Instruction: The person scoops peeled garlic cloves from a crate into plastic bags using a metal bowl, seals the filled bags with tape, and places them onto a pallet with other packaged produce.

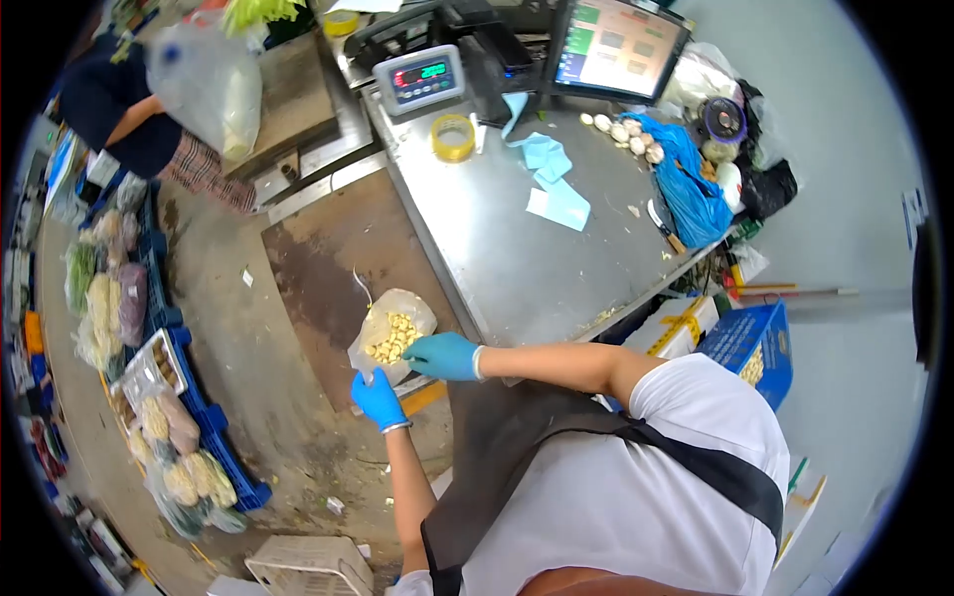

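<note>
A clear plastic bag point(415, 307) stands with its mouth spread, and pale, peeled garlic cloves point(394, 340) show inside it. It rests near the front edge of a brown, worn metal platform point(328, 248). My left hand point(380, 399), in a bright blue glove, pinches the bag's near rim. My right hand point(444, 356), in a teal glove, has its fingers closed at the bag's right rim, right beside the cloves; the fingertips are partly hidden.
A steel table point(497, 268) carries a lit scale display point(419, 77), a tape roll point(453, 138), garlic bulbs point(636, 134), a knife point(666, 226) and a monitor point(621, 50). Bagged produce in blue crates point(224, 447) lines the left. Another person point(109, 99) holds a plastic bag at upper left.
</note>
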Motion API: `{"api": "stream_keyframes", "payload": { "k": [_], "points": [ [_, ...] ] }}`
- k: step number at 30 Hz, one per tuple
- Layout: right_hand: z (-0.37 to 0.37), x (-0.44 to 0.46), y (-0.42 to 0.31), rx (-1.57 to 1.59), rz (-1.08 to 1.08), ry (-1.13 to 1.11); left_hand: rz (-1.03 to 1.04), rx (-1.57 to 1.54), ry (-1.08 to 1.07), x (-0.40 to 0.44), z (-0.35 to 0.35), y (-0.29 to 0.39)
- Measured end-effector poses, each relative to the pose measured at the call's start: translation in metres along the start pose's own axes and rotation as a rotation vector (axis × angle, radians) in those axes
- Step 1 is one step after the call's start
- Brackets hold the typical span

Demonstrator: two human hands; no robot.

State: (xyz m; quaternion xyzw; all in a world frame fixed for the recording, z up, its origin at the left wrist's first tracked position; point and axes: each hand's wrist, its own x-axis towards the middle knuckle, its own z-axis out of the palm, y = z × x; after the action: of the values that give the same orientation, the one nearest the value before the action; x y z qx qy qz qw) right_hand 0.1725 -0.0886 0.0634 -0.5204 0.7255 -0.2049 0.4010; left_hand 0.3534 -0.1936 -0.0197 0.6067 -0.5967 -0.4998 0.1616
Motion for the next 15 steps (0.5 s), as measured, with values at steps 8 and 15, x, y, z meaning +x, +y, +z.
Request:
{"api": "stream_keyframes", "payload": {
  "k": [8,15],
  "points": [
    [-0.067,-0.245,0.148,0.179,0.764,0.888,0.335,0.269,0.356,-0.046,0.009,0.063],
    [-0.083,-0.575,0.184,-0.315,1.532,1.836,0.765,0.372,0.168,-0.063,0.058,0.119]
  ]
}}
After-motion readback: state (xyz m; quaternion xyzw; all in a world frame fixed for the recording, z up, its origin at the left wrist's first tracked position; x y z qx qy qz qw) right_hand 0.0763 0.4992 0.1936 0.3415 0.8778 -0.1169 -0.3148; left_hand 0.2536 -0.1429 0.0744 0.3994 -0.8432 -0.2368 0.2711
